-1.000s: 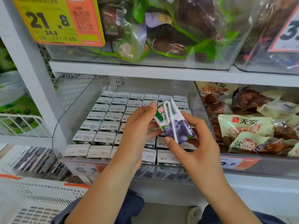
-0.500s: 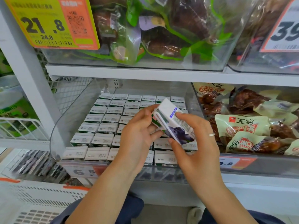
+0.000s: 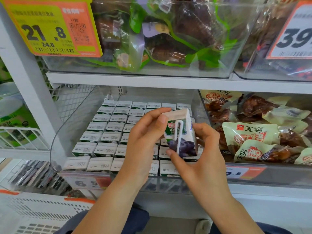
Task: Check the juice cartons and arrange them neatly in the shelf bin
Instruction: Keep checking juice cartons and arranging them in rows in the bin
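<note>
I hold one small juice carton (image 3: 181,132) upright in front of the shelf bin, its white-and-green face with a blueberry picture and an attached straw turned toward me. My left hand (image 3: 143,141) pinches its top left corner and side. My right hand (image 3: 200,152) grips its bottom and right side. Behind it, the clear plastic shelf bin (image 3: 70,125) holds several rows of matching cartons (image 3: 104,137) standing upright with their white tops showing. My hands hide the cartons in the bin's middle front.
To the right lies a bin of packaged snacks (image 3: 253,129). A shelf above carries clear bins of bagged goods (image 3: 160,36) with price tags (image 3: 50,27). A white plastic crate (image 3: 33,213) sits at lower left. A wire basket (image 3: 18,137) is at far left.
The carton, tilted with its top toward me half a second ago, has been turned upright so its front with the straw faces me. Both hands shifted their hold with it.
</note>
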